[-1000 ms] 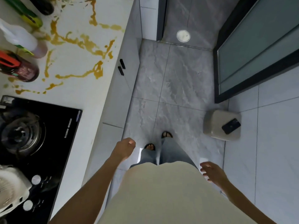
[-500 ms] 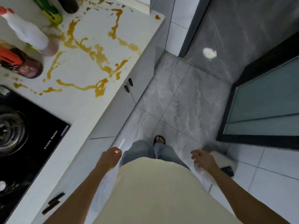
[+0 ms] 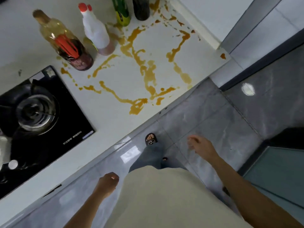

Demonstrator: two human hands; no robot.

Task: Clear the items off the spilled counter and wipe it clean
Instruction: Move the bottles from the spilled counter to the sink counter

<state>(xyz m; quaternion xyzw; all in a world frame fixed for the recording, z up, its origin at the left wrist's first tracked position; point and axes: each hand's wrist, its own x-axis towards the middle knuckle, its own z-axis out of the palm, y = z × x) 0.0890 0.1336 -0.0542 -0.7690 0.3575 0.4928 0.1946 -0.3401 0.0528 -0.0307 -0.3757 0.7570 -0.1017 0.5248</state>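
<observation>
A white counter (image 3: 115, 125) carries long orange-brown spill streaks (image 3: 148, 74). Along its far side stand a clear oil bottle with a red-orange handle (image 3: 65, 45), a white bottle with red caps (image 3: 95, 32), a green bottle (image 3: 121, 12) and a dark bottle (image 3: 141, 9). My left hand (image 3: 107, 182) hangs loosely curled below the counter's front edge, holding nothing. My right hand (image 3: 199, 145) is over the floor, fingers apart and empty, slightly blurred. Both hands are well short of the bottles.
A black gas hob (image 3: 37, 122) is set into the counter at the left, a white object at its left edge. Grey cabinet fronts (image 3: 92, 175) run below the counter. Grey tiled floor (image 3: 213, 122), a round floor drain (image 3: 248, 89) and a dark-framed glass door (image 3: 276, 170) lie to the right.
The view has swung toward the counter, so the spill and bottles now fill the upper frame. My right hand has risen and moved forward; the left stays low by the cabinets.
</observation>
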